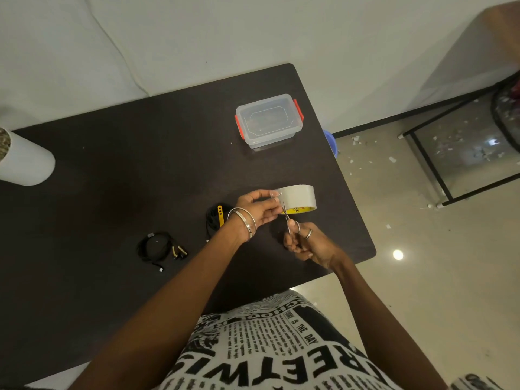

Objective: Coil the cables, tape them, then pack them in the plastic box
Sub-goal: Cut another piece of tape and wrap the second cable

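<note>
A grey tape roll [299,199] with a yellow core stands on edge on the dark table [140,164]. My left hand [260,208] pinches the pulled-out end of the tape beside the roll. My right hand [305,242] grips small scissors [287,218], whose blades point up at the tape strip between hand and roll. A black coiled cable with a yellow strap [214,220] lies just left of my left wrist. Another black coiled cable [157,247] lies further left. The clear plastic box [268,121] with red clips sits lidded at the far right of the table.
A white cylinder [24,161] stands at the table's left edge. A blue object [330,139] peeks out beyond the right edge. A black metal frame [450,164] and paper scraps are on the floor to the right. The table's front right corner is close to my right hand.
</note>
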